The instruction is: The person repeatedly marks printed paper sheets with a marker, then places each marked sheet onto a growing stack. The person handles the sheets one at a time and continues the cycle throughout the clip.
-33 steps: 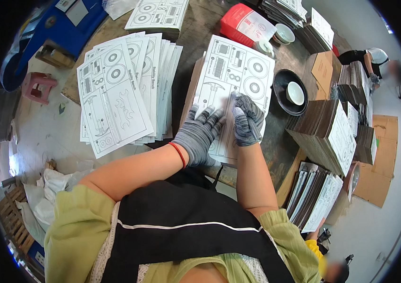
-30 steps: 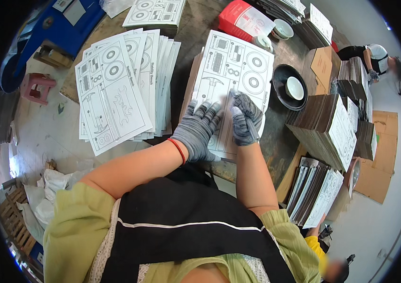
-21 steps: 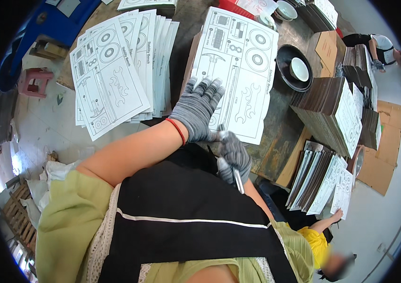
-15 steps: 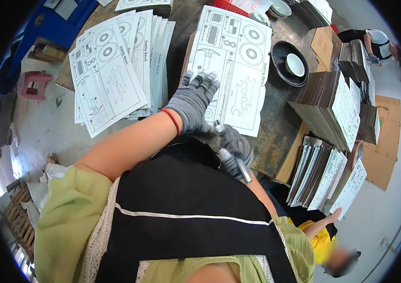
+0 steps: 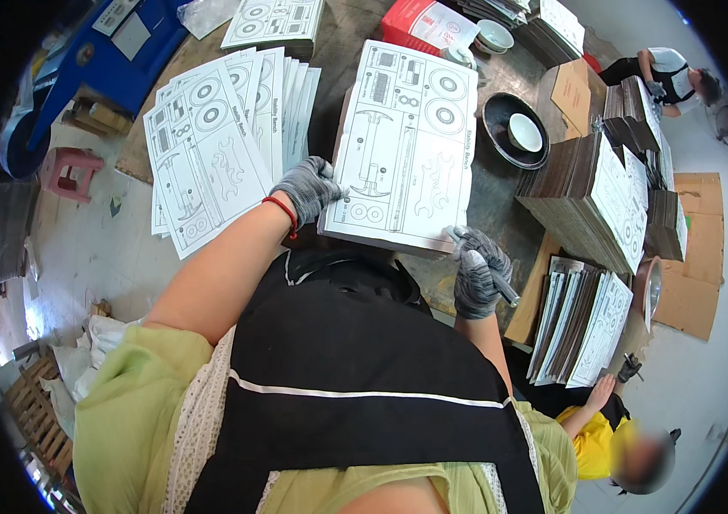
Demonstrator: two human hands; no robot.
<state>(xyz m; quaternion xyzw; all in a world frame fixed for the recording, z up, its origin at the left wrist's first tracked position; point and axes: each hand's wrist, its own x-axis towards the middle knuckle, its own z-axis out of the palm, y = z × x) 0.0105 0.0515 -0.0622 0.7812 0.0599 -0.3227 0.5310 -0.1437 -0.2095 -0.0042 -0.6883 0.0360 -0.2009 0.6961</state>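
A stack of cardboard sheets lies before me, topped by a white printed sheet [image 5: 402, 146] with line drawings of tools and discs. My left hand [image 5: 308, 190], in a grey striped glove, has its fingers curled closed at the sheet's lower left edge. Its fingertips pinch that edge. By the lower right corner, my right hand [image 5: 480, 272], gloved alike, is closed around a slim grey metal rod-like tool [image 5: 505, 289]. The tool's one end sticks out past the palm; its working end is hidden.
Fanned printed sheets [image 5: 205, 146] lie at the left, overhanging the table edge. A black bowl [image 5: 497, 141] holding a white bowl [image 5: 525, 134] stands right of the stack. Tall cardboard stacks [image 5: 565, 188] line the right. A person in yellow [image 5: 595, 445] works at the lower right.
My left hand went from lying spread on the sheet to gripping its left edge. My right hand moved right with the tool to the lower right corner. The person in yellow released a sheet.
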